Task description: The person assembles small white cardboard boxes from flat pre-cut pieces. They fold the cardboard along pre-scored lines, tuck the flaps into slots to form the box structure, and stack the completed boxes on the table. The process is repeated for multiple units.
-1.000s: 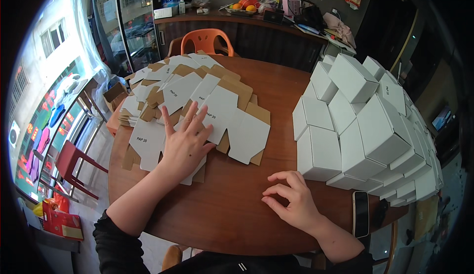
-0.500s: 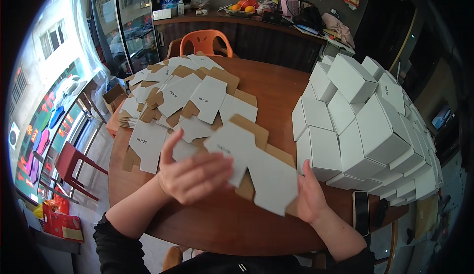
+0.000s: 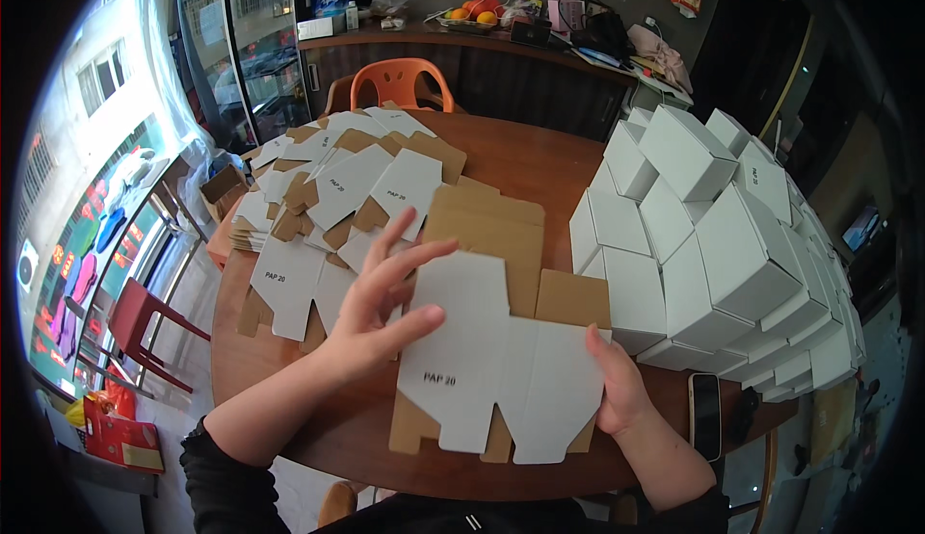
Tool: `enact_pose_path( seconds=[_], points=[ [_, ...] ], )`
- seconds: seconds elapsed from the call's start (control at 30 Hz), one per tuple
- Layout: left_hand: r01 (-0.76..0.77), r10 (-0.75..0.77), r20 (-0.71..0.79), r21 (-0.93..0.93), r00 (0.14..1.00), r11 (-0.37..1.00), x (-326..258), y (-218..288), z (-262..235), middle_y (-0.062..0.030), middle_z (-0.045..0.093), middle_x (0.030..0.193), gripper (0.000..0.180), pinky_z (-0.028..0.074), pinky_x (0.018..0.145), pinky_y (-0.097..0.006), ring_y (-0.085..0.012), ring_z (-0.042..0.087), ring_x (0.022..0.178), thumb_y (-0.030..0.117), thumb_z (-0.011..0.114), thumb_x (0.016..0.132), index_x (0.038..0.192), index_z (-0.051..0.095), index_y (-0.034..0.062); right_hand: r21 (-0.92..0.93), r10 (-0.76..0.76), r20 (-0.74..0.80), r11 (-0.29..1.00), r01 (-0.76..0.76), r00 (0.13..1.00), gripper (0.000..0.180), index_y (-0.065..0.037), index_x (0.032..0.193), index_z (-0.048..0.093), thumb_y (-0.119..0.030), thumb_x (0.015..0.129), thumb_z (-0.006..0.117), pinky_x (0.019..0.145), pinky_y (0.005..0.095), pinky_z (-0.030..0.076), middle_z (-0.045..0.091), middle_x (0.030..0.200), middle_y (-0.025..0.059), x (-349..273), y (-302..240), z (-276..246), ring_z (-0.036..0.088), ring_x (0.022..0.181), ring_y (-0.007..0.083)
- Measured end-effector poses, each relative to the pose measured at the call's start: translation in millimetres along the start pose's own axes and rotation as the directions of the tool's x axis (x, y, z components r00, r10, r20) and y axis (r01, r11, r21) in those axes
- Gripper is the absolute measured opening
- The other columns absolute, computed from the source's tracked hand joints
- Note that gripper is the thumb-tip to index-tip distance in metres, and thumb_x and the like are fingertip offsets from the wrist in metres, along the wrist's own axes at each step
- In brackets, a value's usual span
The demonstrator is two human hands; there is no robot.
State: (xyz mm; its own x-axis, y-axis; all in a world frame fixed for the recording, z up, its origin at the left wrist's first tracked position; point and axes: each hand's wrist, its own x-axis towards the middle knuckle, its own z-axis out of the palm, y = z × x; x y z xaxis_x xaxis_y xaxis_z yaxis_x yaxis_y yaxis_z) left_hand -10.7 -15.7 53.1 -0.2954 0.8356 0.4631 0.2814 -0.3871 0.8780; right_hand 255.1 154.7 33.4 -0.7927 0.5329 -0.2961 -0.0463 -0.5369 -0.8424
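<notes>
Brown wood curves beneath us as a table [image 3: 347, 438], with an orange chair [image 3: 400, 72] at its eleven o'clock and a dark sideboard [image 3: 540, 77] bearing fruit [image 3: 479, 14] beyond twelve; a red stool [image 3: 149, 312] stands off at nine. Over the table's near half, towards six, we hold one flat carton [image 3: 564, 380], white-faced, brown flaps showing at its top and lower edges; our right hand [image 3: 617, 385] grips it at its three o'clock edge, thumb on the white face, fingers mostly hidden behind; our left hand [image 3: 376, 308] is spread wide at its ten o'clock, thumb over the white panel, though we cannot tell whether it touches. At the table's ten o'clock we have a loose, overlapping pile of flat cartons [image 3: 352, 184]; at two to three, stacked white boxes [image 3: 713, 255]; at four, a phone [image 3: 704, 416].
</notes>
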Motion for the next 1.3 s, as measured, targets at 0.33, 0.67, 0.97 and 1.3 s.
enact_pose_path(
  seconds=[0.33,0.67,0.97,1.3],
  points=[
    [0.300,-0.297,0.066,-0.362,0.953,0.883,-3.3,-7.2,19.2,-0.0134,0.044,0.153,0.093,0.039,0.116,-0.037,-0.0214,0.046,0.139,-0.002,0.077,0.087,0.161,0.021,0.0042,0.138,0.044,0.029,0.989,-0.048,0.999,0.064,-0.005,0.148,0.045,-0.054,0.109,0.035,0.108,0.0409,0.046,0.056,0.142,0.0105,1.7,5.8,5.0,0.056,0.130,0.0249],
    [0.327,-0.327,0.082,-0.453,0.941,0.829,-2.8,-6.9,19.6,-0.0126,0.038,0.159,0.101,0.037,0.117,-0.037,-0.0220,0.042,0.143,-0.007,0.076,0.084,0.164,0.015,0.0057,0.164,0.072,0.076,0.983,-0.084,0.995,0.061,-0.003,0.145,0.048,-0.051,0.109,0.036,0.106,0.0405,0.048,0.060,0.137,0.0125,2.4,11.1,2.6,0.060,0.124,0.0259],
    [0.282,-0.238,0.356,-0.077,0.904,0.956,-4.8,-0.6,19.8,-0.0128,0.030,0.164,0.109,0.032,0.119,-0.035,-0.0197,0.035,0.147,-0.004,0.078,0.079,0.165,0.011,0.0075,0.039,0.069,0.243,0.996,-0.081,0.967,0.066,0.004,0.126,0.064,-0.055,0.106,0.043,0.100,0.0360,0.051,0.071,0.117,0.0167,0.4,-24.7,-10.6,0.067,0.110,0.0237],
    [0.371,-0.289,0.439,-0.114,0.851,0.921,-9.6,-5.6,29.4,-0.0126,0.021,0.168,0.111,0.027,0.122,-0.036,-0.0206,0.027,0.151,-0.001,0.080,0.081,0.165,0.009,0.0085,-0.162,0.278,0.227,0.956,-0.245,0.933,0.049,0.002,0.136,0.056,-0.037,0.107,0.055,0.092,0.0301,0.056,0.068,0.125,0.0108,4.3,-7.4,-5.6,0.069,0.108,0.0151]
  ],
)
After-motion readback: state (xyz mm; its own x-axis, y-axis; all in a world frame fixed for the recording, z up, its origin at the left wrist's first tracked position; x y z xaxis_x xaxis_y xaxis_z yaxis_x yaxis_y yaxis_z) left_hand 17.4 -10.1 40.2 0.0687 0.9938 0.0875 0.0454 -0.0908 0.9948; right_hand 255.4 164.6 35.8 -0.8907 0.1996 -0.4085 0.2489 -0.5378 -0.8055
